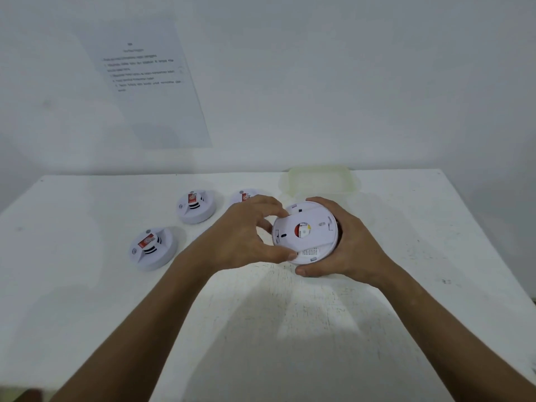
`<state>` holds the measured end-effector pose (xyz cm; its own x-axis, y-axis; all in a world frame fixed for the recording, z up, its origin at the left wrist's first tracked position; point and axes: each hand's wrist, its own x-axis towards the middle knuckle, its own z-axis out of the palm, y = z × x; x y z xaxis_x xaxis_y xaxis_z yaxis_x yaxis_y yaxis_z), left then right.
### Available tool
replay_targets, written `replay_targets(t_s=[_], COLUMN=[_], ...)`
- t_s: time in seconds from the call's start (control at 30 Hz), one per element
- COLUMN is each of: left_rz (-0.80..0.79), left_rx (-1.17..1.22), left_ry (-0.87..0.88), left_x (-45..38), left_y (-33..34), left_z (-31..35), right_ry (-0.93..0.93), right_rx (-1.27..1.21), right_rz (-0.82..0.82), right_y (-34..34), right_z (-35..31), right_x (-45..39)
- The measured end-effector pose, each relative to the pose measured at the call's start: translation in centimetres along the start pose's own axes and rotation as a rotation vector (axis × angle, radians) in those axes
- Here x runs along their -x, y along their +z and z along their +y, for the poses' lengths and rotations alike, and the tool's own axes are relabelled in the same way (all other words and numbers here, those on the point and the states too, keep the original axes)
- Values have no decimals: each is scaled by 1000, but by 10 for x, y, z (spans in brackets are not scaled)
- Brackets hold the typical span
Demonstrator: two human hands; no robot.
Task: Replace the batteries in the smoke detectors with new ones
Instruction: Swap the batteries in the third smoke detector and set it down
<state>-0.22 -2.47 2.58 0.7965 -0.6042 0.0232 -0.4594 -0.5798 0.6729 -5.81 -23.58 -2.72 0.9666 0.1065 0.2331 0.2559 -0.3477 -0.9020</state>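
Both hands hold one round white smoke detector above the white table, with its back plate turned up toward me. A red and yellow part shows through the hole in the middle of that plate. My right hand cups the detector's right side and underside. My left hand pinches the plate's left rim with thumb and fingers. Three other white detectors with red stickers lie face up on the table: one at near left, one further back, and one partly hidden behind my left hand.
A translucent plastic container stands at the table's back edge, behind the held detector. A printed sheet of paper hangs on the white wall at upper left. The table's right edge runs diagonally down at the far right.
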Motion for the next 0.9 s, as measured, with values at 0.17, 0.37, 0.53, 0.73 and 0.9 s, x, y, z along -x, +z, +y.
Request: replay_targets(t_s=[0.17,0.37,0.53,0.73,0.9], left_rz=[13,86,209,21,-34], left_rx=[-212,-294,-231,-252,-295], left_ry=[92,156,86,-213,-265], left_x=[3,9,21,48,56], left_y=[1,-4,-1,44,70], left_z=[-3,-8,-42,-85,-103], right_ry=[-32,11,67,135,146], right_rx=[-13,18,-31,-99,-103], right_rz=[-22,10,8,-1,-72], right_y=[7,15,-10,-28,-23], right_z=[2,3,21,27,25], right_x=[0,-1,9,24,29])
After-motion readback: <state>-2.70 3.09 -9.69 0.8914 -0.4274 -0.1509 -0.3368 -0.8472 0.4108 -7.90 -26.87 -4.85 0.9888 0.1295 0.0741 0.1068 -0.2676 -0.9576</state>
